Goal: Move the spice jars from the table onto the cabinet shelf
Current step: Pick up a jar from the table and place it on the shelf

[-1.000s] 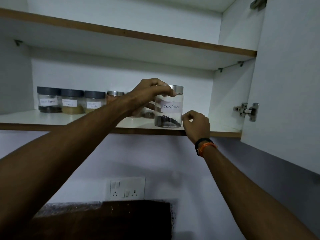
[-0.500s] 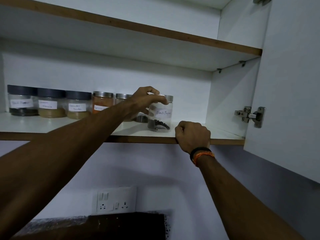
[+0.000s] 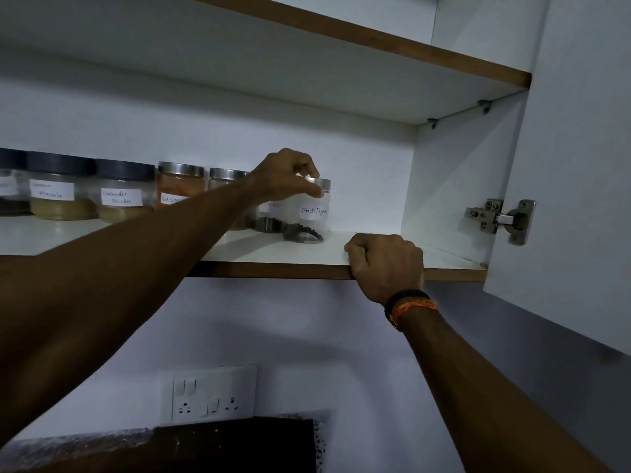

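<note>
A clear jar labelled Black Pepper [image 3: 312,213], with a steel lid and dark peppercorns at its bottom, stands deep on the white cabinet shelf [image 3: 283,252]. My left hand [image 3: 290,175] reaches in from the left and grips the jar by its lid from above. My right hand [image 3: 384,262] is curled over the shelf's wooden front edge and holds it, right of the jar. A row of several other labelled spice jars [image 3: 119,196] stands along the shelf to the left; my left arm partly hides two of them.
The open cabinet door [image 3: 580,158] with its metal hinge [image 3: 500,220] hangs at the right. An upper shelf [image 3: 341,39] runs above. Bare shelf surface lies right of the pepper jar. A wall socket plate [image 3: 211,394] and a dark countertop [image 3: 205,445] are below.
My left hand pushed the Black Pepper jar from the shelf's front edge back toward the row. My right hand dropped from beside the jar and closed on the shelf edge.
</note>
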`<action>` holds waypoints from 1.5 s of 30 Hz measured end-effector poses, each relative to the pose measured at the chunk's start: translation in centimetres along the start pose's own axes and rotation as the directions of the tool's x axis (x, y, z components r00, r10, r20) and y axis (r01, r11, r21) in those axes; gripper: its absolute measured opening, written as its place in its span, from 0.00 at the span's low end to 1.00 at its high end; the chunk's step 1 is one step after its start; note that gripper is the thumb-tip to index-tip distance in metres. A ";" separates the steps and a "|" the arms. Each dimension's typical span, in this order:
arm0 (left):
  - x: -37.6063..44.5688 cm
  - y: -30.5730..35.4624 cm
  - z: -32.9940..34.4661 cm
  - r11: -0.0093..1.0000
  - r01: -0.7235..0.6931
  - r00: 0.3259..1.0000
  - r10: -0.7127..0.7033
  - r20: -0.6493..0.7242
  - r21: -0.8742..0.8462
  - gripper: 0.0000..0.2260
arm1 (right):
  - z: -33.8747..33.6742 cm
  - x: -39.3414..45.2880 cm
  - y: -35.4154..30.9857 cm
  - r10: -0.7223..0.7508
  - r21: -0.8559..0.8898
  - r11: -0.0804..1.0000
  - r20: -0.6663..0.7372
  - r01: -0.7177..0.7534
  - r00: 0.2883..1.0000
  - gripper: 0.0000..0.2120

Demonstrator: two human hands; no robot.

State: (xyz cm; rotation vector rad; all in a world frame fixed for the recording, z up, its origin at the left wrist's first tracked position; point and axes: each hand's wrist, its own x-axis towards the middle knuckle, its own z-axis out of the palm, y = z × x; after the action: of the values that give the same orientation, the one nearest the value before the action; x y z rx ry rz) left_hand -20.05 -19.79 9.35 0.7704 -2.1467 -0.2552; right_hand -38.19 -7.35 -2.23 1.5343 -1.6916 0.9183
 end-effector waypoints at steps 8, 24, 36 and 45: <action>2.7 -0.5 0.8 0.986 -0.080 0.995 0.070 0.076 0.144 0.15 | -0.2 -0.1 -0.3 -0.005 0.041 0.999 -0.030 0.006 1.000 0.23; 4.5 -1.5 1.1 0.933 -0.090 0.990 0.047 0.130 0.348 0.17 | 0.0 -0.2 -0.3 0.020 0.025 1.000 -0.064 -0.018 0.998 0.21; 5.3 -1.9 2.1 0.916 -0.042 0.996 0.004 0.094 0.400 0.15 | 0.1 -0.2 -0.1 0.011 0.031 0.999 -0.044 -0.010 0.999 0.21; 5.0 -1.9 2.3 0.865 -0.065 0.994 0.011 0.111 0.498 0.15 | 0.3 -0.3 0.0 0.009 0.032 0.999 -0.044 -0.008 0.999 0.20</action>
State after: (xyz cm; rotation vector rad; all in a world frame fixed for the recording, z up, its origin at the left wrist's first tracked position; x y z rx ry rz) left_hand -23.35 -24.47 10.25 1.0203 -2.3558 0.3108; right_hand -38.16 -7.43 -2.58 1.5180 -1.6614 0.9810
